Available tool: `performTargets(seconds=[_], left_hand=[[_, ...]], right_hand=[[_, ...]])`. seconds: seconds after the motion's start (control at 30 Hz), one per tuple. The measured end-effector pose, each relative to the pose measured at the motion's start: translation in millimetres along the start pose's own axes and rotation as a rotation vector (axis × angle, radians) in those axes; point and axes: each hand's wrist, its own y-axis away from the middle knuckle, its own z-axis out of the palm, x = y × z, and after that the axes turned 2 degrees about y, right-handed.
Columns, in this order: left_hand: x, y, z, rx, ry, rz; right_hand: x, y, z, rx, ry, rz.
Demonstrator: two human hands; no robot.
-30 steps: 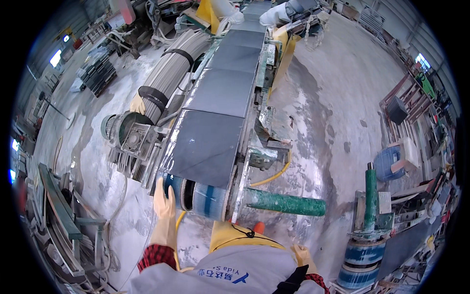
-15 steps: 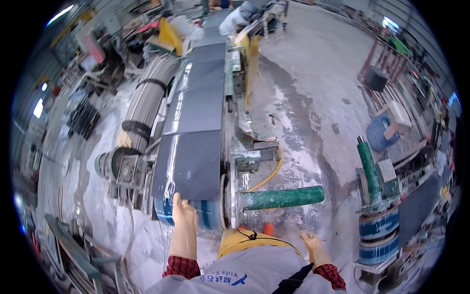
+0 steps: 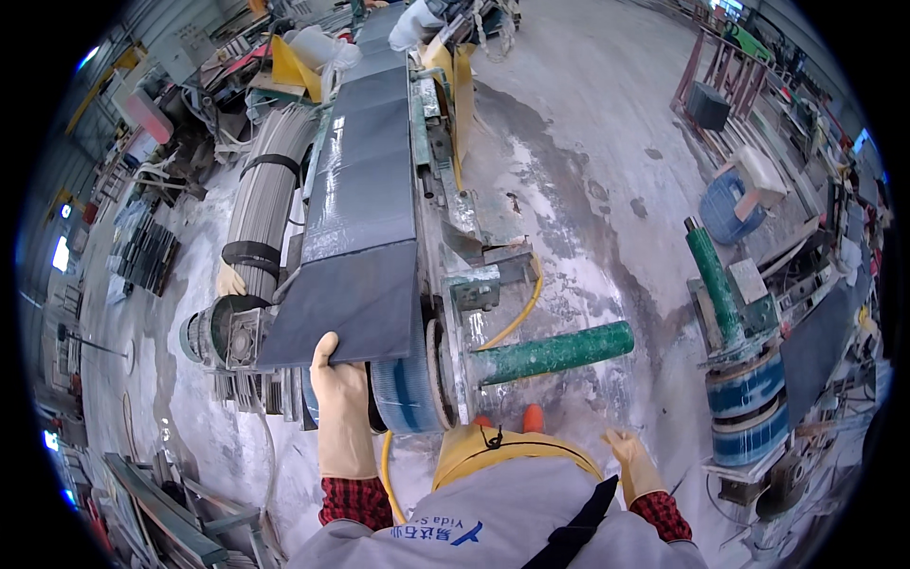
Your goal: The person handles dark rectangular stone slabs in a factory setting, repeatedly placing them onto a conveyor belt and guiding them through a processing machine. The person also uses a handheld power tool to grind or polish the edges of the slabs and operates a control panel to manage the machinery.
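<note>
- Evidently the dark grey slab (image 3: 346,303) lay at the near end of the conveyor (image 3: 365,161), with its near edge jutting out past the ribbed blue end roller (image 3: 403,394).
- The gloved left hand (image 3: 338,384) had its grip clamped on that near edge, thumb on top and fingers hidden beneath.
- The right hand (image 3: 633,455) hung empty at the person's side, grip apart and fingers loosely spread, well away from the slab.
- One hand on a wide stone piece looked a weak hold, so bringing the right hand to the other near corner would have steadied it.
- Lifting level and drawing it straight toward the body seemed wise, as more slabs (image 3: 365,123) lay just behind it.
- The green roller (image 3: 550,351) stuck out near the right hip, so I would have stepped clear of it.
</note>
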Motion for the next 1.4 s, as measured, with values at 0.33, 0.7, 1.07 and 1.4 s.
performTargets(seconds=[0.33,0.7,1.07,1.4], left_hand=[[35,90,-24,-0.252,-0.032,-0.052],[10,122,-24,-0.349,-0.038,-0.295],[-37,93,24,-0.379,-0.280,-0.648],[-142,134,78,-0.811,-0.753,-0.750]], right_hand=[[-460,149,45,0.010,0.136,-1.678],[-488,139,65,0.144,0.164,-1.974],[-351,32,-23,0.471,-0.365,-0.714],[-280,71,-106,0.974,0.037,-0.519]])
